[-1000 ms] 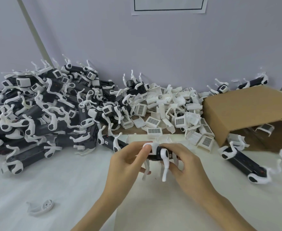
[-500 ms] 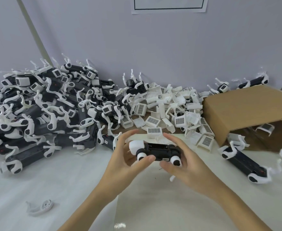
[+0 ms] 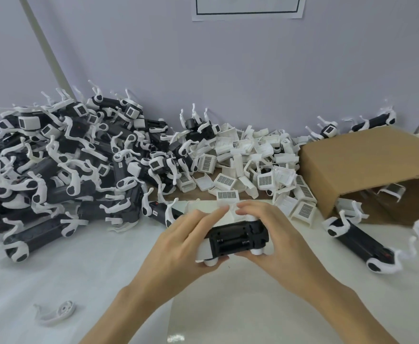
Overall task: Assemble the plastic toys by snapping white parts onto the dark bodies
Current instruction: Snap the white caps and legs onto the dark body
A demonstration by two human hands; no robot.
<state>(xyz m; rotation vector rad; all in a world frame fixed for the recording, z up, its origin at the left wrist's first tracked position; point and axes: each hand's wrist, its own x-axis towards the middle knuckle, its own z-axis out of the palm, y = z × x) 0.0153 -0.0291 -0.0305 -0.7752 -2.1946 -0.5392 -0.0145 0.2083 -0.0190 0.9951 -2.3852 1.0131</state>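
Hiding white parts (image 3: 233, 210) — both hands' fingers (image 3: 204, 220)

White table (image 3: 79, 281), toy pile (image 3: 67, 170), white parts (image 3: 253, 170), cardboard box (image 3: 367, 170), loose leg (image 3: 57, 312)

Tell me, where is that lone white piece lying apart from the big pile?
The loose white part lies on the white table at lower left, nearer than the toy pile.

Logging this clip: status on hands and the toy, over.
Left hand and right hand both grip the dark toy body. White end piece on its left end. Nothing obstructing.
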